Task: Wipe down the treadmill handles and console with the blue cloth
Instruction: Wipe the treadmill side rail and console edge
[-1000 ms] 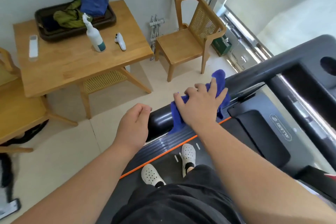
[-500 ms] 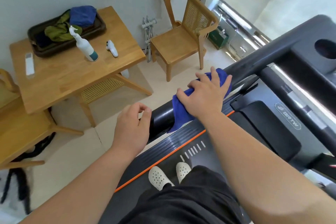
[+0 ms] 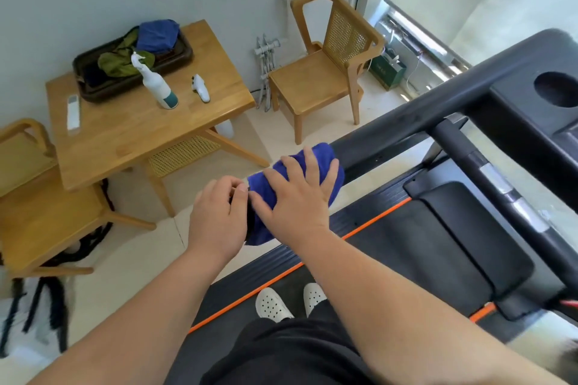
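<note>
The right hand (image 3: 297, 197) is pressing the bright blue terry cloth (image 3: 322, 151) down onto the black round treadmill handrail (image 3: 406, 125), fingers spread wide & flat over the fabric, not curling round it. The cloth is sitting bunched over the handrail's near end and draping down its inner side. The left hand (image 3: 219, 219) is resting at that same end, fingers curled, thumb & forefinger touching the cloth's edge. Can't tell whether it is pinching the fabric or just holding the handrail's tip.

The handrail's far stretch and the dark grey console (image 3: 531, 116) at its far end are lying beyond the cloth, so prob. most of the wiping is waiting.

Risks from here:
- A flat palm w/ no grip on a round bar means the cloth could be sliding off and dropping below the handrail onto the black treadmill deck (image 3: 438, 244), right by the white perforated clogs (image 3: 272, 303), making a slip hazard.
- If the left hand is pinching the edge while the right is pushing away, the cloth will be stretching, not wiping.
- The bunched fabric is covering mostly the handrail's top, so the underside may be getting missed.
- Leaning weight sideways onto the handrail could be upsetting balance.
</note>
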